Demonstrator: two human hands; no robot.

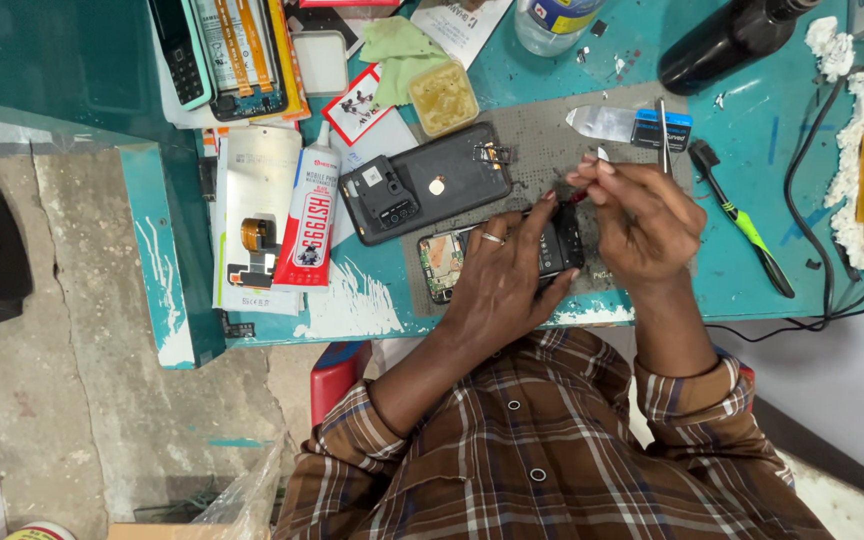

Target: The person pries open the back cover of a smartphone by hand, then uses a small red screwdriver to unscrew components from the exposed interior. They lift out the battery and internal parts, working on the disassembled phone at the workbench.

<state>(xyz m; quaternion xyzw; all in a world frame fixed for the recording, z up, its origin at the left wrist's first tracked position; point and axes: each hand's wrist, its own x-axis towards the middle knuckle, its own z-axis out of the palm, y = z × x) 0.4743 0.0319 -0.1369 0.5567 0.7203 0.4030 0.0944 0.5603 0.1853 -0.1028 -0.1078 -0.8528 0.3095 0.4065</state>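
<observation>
Left hand point(500, 275) pressed flat over an opened phone point(444, 262) on the grey mat point(542, 140), near the bench point(752, 270) edge; fingers spread across the body, likely to pin it against slipping. Not a closed grip, more a hold-down, with a ring showing on one finger. Circuit board exposed at the phone's left end, the rest hidden under the palm.

Right hand point(642, 220) just right of the phone, fingers pinched shut on a thin red-tipped tool point(580, 194), tip angled down toward the phone's far right corner. Wrist raised, probably for fine control at the tip.

Just beyond the phone, a dark back cover point(432, 182) lying inside-up, set aside but close. Left of it, a glue tube point(309, 215) on a silvery sheet point(252, 200). Farther back, a small tub point(443, 97) of yellowish paste and a green cloth point(397, 45). At far right of the mat, a metal pry blade point(607, 122) with blue handle, tweezers point(663, 135) and a green-handled brush point(742, 220), all within easy reach of the right hand. Dark bottle point(727, 40) at the far side, black cable point(812, 200) looping at right.
</observation>
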